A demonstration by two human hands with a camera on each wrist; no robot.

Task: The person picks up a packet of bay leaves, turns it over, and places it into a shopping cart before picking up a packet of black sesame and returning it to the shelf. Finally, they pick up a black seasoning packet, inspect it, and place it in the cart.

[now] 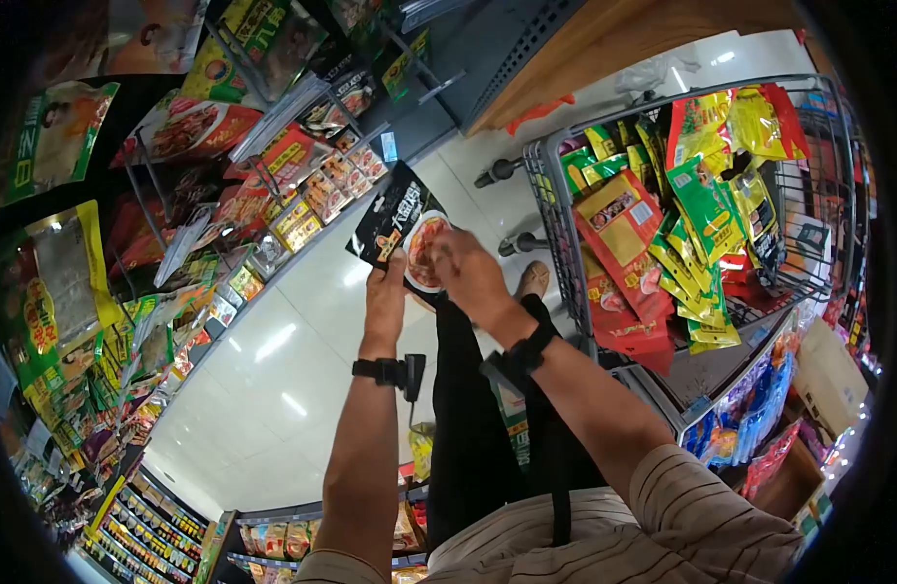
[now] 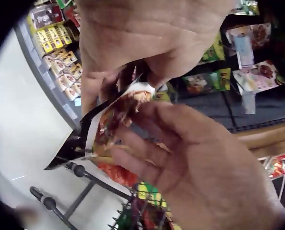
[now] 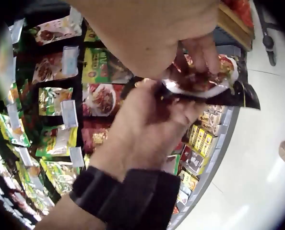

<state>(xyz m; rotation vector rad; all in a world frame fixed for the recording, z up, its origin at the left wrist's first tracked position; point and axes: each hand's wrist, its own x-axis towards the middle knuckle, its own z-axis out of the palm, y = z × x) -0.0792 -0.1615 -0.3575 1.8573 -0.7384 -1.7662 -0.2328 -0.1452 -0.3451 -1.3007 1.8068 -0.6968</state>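
Note:
My left hand [image 1: 385, 302] grips a black food packet [image 1: 374, 226] by its lower edge, thumb on the front. A white bowl of reddish food is printed on the packet, below large white characters. My right hand [image 1: 473, 282], slightly blurred, lies over the packet's right side and covers part of the picture. In the left wrist view the fingers of the right hand [image 2: 200, 148] are loosely extended along the printed front [image 2: 114, 120]. From the right wrist, the left hand [image 3: 142, 124] shows under the packet [image 3: 224, 91], its fingertips hidden behind it.
To the right stands a shopping cart [image 1: 531, 185] filled with red, green and yellow packets [image 1: 701, 219]. Shelves on the left hold hanging packets [image 1: 64, 282] and small boxes [image 1: 327, 190]. Pale tiled floor [image 1: 273, 360] lies below. A wooden ledge [image 1: 565, 63] runs along the back.

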